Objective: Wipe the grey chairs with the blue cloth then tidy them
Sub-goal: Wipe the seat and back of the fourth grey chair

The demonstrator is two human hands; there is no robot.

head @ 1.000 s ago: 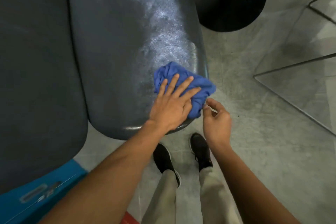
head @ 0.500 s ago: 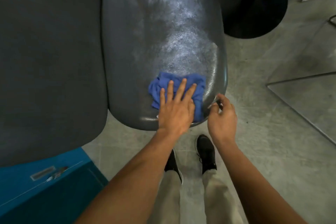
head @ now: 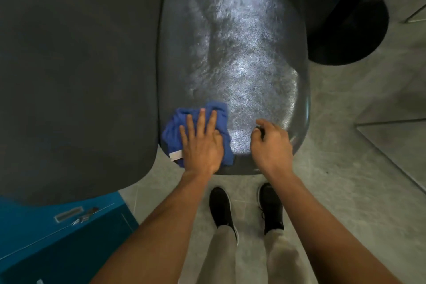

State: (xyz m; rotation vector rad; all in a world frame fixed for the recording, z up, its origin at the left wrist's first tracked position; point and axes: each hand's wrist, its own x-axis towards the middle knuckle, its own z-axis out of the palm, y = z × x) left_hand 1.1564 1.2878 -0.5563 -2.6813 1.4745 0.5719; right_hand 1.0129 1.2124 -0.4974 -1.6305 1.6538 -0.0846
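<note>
A shiny grey chair seat (head: 242, 41) fills the middle of the view, and a second, matte grey chair (head: 76, 64) stands close beside it on the left. The crumpled blue cloth (head: 175, 124) lies at the shiny seat's front left corner. My left hand (head: 201, 143) presses flat on the cloth with straight fingers. My right hand (head: 270, 145) hovers over or rests on the seat's front edge to the right, fingers curled with nothing visible in them.
A black round table base with its pole (head: 345, 30) stands on the floor at the right of the seat. A teal cabinet (head: 57, 237) sits at the lower left. My black shoes (head: 221, 210) stand just before the seat on the grey floor.
My left hand has slid the cloth leftwards along the seat's front, from its right edge to its left corner. My right hand has moved from beside the seat onto its front edge.
</note>
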